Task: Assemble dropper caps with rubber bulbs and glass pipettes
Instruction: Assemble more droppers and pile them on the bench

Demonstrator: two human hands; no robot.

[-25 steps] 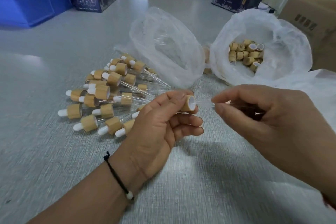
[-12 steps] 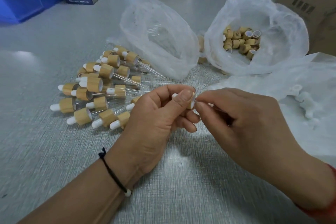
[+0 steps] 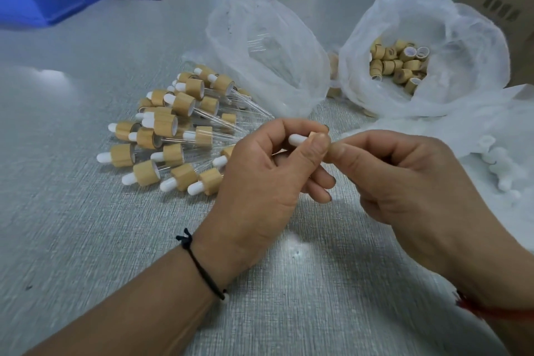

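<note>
Left hand (image 3: 260, 182) pinches bamboo cap (image 3: 313, 136) between thumb and forefinger, white bulb (image 3: 297, 139) pointing left, open end facing right hand (image 3: 404, 182) for pipette insertion. Right fingers (image 3: 344, 150) curled at cap mouth; pipette itself not visible. Finished droppers (image 3: 173, 136) piled on desk (image 3: 86, 225) left, clear of work. Loose caps (image 3: 398, 63) in bag (image 3: 462, 37) within reach.

Both forearms are bare, the left wrist wearing a thin black cord (image 3: 199, 264) (knotted, with one small pale bead), the right wrist a red string (image 3: 474, 308).
</note>
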